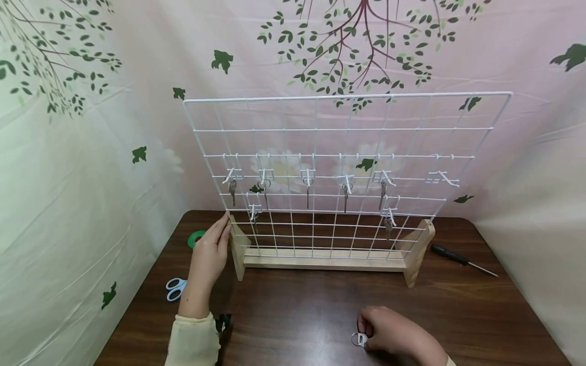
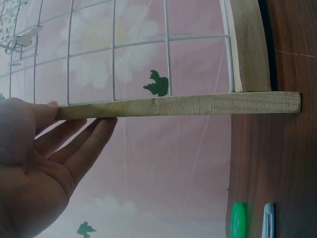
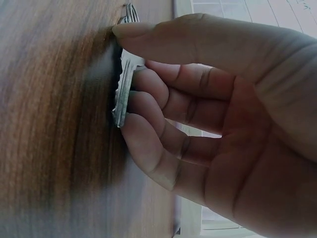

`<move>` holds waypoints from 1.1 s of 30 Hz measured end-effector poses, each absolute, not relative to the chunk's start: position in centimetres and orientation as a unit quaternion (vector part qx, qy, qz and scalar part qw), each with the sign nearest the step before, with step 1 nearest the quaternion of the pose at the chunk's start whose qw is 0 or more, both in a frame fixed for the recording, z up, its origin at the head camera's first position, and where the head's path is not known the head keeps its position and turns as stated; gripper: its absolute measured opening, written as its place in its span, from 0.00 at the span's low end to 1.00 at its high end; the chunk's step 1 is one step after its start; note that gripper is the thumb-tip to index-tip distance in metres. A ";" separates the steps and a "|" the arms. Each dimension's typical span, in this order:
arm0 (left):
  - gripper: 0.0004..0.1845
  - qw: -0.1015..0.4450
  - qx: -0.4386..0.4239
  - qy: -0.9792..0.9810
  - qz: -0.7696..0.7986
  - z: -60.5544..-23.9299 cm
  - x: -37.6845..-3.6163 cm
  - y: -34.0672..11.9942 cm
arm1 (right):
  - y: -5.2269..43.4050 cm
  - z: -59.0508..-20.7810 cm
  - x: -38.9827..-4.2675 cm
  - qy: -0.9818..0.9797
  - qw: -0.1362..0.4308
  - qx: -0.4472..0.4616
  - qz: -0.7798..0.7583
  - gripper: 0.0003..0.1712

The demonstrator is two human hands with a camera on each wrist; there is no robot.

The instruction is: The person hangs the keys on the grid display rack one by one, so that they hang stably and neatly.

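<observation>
On dark wood table, floral curtain backdrop, left grip spread, right grip pinching key

7 hung keys, 1 rack, 1 scissors

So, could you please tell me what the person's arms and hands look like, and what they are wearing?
Both hands are bare: no gloves, rings or watch show on the left hand or the right hand. The left arm wears a pale yellow long sleeve with a ribbed cuff; only a sliver of sleeve shows on the right.
</observation>
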State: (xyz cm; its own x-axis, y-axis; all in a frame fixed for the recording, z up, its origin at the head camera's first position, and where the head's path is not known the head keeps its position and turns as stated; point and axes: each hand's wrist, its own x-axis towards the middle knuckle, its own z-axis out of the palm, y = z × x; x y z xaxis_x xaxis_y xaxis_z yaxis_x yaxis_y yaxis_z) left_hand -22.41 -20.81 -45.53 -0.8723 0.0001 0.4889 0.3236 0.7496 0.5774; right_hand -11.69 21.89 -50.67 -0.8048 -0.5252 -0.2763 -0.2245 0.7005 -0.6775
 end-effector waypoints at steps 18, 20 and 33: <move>0.25 0.233 -0.084 -0.906 -0.344 -45.4 -22.4 -20.6 | 22.1 -50.9 -11.6 0.893 0.221 -0.218 -0.327 0.15; 0.25 0.233 -0.085 -0.906 -0.344 -45.3 -22.4 -20.6 | 22.0 -50.9 -11.6 0.891 0.222 -0.220 -0.329 0.15; 0.25 0.222 -0.075 -0.910 -0.343 -45.3 -22.2 -20.7 | 22.0 -50.9 -11.3 0.878 0.247 -0.233 -0.337 0.12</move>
